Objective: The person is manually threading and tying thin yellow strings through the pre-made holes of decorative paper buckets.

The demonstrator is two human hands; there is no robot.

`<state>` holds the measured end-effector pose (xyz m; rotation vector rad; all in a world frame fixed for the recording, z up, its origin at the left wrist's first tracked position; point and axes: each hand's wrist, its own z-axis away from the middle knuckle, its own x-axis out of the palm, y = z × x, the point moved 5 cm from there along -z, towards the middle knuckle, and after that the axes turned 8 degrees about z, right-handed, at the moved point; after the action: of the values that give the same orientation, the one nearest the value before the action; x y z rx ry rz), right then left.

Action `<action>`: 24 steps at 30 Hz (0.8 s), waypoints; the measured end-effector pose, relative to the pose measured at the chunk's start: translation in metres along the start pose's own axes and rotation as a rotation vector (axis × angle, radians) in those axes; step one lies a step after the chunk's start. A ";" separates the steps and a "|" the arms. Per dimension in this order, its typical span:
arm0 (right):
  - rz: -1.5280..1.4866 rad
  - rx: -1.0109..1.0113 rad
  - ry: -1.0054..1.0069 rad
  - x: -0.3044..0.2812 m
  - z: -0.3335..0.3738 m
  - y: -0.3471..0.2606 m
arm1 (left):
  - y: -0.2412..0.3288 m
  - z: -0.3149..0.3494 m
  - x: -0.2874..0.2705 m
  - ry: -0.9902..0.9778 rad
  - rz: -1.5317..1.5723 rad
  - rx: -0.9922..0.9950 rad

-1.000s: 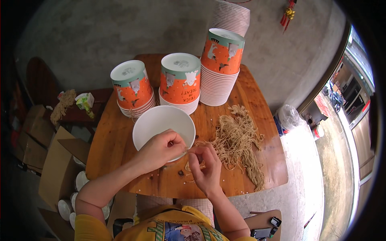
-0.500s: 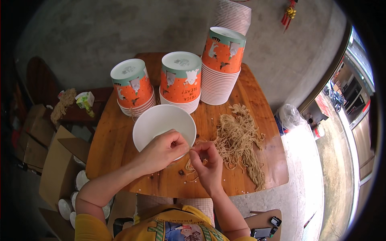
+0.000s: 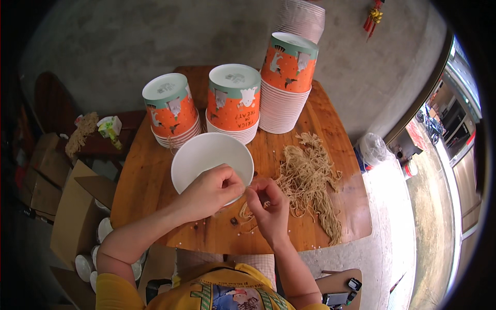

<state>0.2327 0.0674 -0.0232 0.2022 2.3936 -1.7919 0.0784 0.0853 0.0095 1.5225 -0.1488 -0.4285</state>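
A white-lined paper bucket (image 3: pixel 199 155) lies tilted in front of me, its mouth facing up toward me. My left hand (image 3: pixel 214 191) reaches across its near side, thumb and forefinger pinched at the right rim. Just beside it, my right hand (image 3: pixel 269 206) also pinches, its fingertips almost touching the left ones. A thin beige cord (image 3: pixel 245 212) shows below the right fingers, and the fingertips close on a strand at the rim; its exact path is hidden. To the right lies a tangled pile of beige cords (image 3: pixel 310 173).
Upside-down orange and green paper buckets stand in a left stack (image 3: pixel 173 111), a middle stack (image 3: pixel 233 101) and a taller right stack (image 3: pixel 289 64) on the wooden table (image 3: pixel 351 217). An open cardboard box (image 3: pixel 72 222) with white cups or buckets sits at left. Plastic-wrapped buckets (image 3: pixel 301 20) stand behind.
My right hand has shifted slightly right and up, with its fingers curled a little more. The left hand stays at the rim. The whole view has moved very slightly.
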 end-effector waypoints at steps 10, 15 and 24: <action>-0.378 0.149 -0.018 0.001 0.000 0.014 | -0.006 -0.007 0.001 -0.022 0.075 -0.075; -0.135 -0.044 0.028 -0.004 0.006 0.004 | -0.005 -0.006 0.001 -0.011 0.077 -0.062; -0.191 0.039 0.021 -0.003 0.008 0.003 | 0.012 0.000 0.006 0.020 -0.186 0.245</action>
<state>0.2363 0.0607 -0.0276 -0.0035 2.4680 -1.9262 0.0864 0.0828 0.0201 1.7892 -0.0442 -0.5582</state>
